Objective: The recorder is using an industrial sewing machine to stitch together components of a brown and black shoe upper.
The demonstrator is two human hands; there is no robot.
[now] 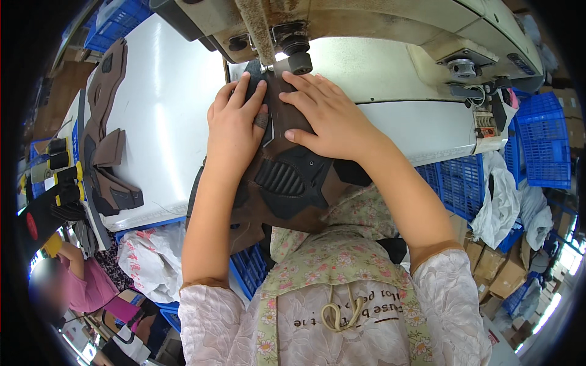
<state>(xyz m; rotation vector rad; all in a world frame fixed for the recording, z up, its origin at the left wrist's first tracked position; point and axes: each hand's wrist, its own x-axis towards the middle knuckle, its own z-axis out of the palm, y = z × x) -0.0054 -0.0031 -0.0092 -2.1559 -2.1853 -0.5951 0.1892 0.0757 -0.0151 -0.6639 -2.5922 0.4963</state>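
Observation:
A brown and black panel of leather-like material [284,125] runs from under the sewing machine [372,24] toward my lap, its lower part hanging over the table edge. A black ribbed patch [279,177] is set into it. My left hand [237,122] lies on the panel's left side, fingers spread, with a dark band round one finger. Opposite, my right hand [329,116] rests flat on the brown part, fingers apart. Both sets of fingertips are just short of the presser foot [265,67]. A narrow slit with a pale edge shows between my hands.
Several brown and black cut pieces [110,149] lie along the left of the white table [165,116]. Blue crates [455,183] stand below at the right, with white bags [497,198] beside them. Another person in pink [91,280] sits at the lower left.

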